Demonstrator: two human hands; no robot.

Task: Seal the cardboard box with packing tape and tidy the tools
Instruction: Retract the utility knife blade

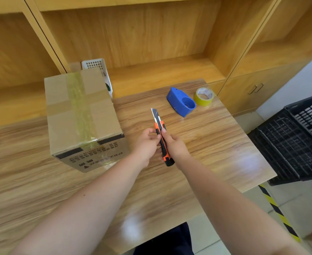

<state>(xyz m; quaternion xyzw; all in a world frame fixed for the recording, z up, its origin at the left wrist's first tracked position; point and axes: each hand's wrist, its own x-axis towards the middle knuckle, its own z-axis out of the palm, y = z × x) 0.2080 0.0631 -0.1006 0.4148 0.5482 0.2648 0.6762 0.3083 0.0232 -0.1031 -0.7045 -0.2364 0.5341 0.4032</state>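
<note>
A cardboard box (81, 116) stands on the left of the wooden table (206, 144), a strip of clear tape running along its top seam and down the near side. Both hands hold an orange and black utility knife (162, 142) over the middle of the table, its blade pushed out and pointing away from me. My right hand (175, 146) wraps the handle with the thumb on top. My left hand (146, 144) pinches the handle from the left. A blue tape dispenser (180, 102) and a yellowish tape roll (204, 96) lie at the far right.
A white perforated basket (98, 66) stands behind the box against the wooden shelving. Black plastic crates (295, 144) sit off the table's right edge. Yellow and black hazard tape (278, 212) marks the floor at the right.
</note>
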